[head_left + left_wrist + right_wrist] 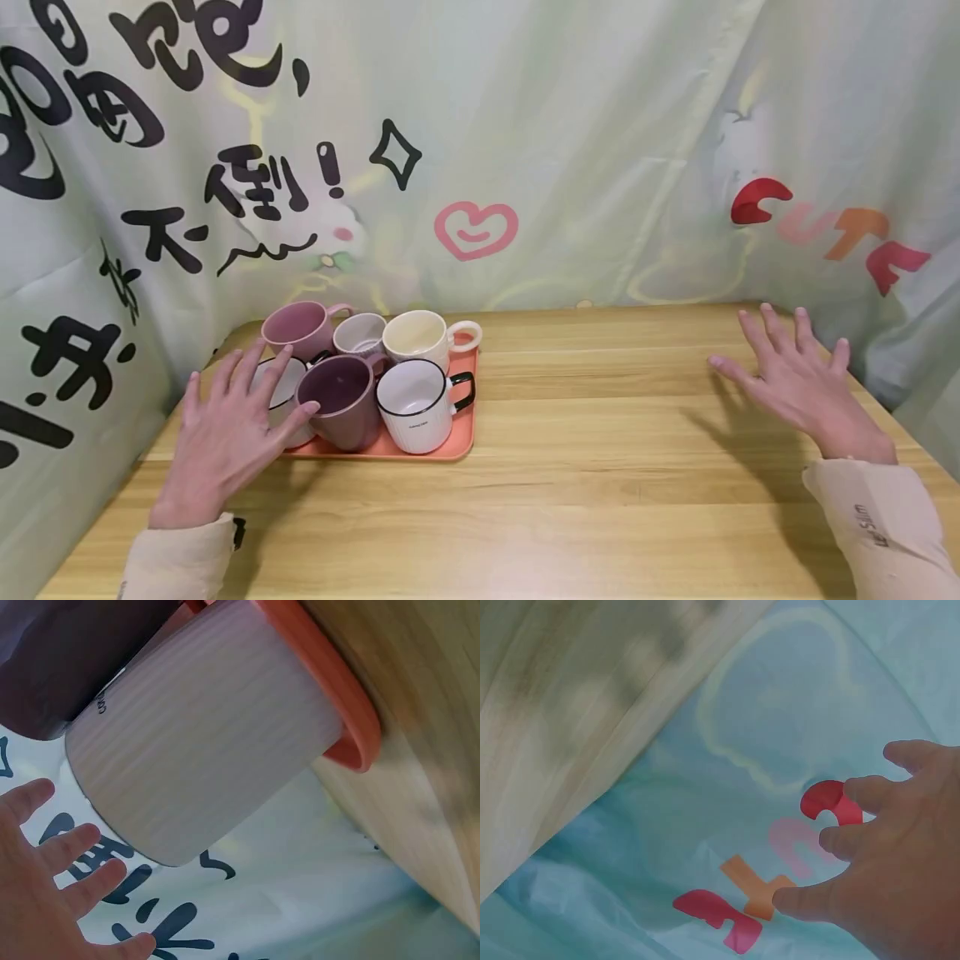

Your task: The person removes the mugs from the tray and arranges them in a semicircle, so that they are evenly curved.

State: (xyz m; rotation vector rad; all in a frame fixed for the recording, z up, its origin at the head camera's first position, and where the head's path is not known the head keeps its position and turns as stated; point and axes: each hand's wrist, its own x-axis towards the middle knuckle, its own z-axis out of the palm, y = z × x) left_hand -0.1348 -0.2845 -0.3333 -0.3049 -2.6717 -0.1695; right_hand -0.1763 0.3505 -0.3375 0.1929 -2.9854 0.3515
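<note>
Got a light wooden table point(600, 450) across the lower frame, plus an orange tray point(463, 427) on it, left of centre.

Person, both hands bare to the wrist: left hand point(228, 425), right hand point(802, 383). Long sleeves, cream to pale beige, plain cloth, loose and slightly puffy, ending at the wrists. Right sleeve point(896, 554): soft creases, dark lettering point(870, 525) printed small, running lengthwise up the forearm; second word looks like "Slim", first uncertain. Left sleeve point(180, 557): same pale colour, a trace of dark print at the frame's bottom edge, too cropped to read. Small black piece point(239, 533) at the left cuff's inner side; kind unclear.
</note>
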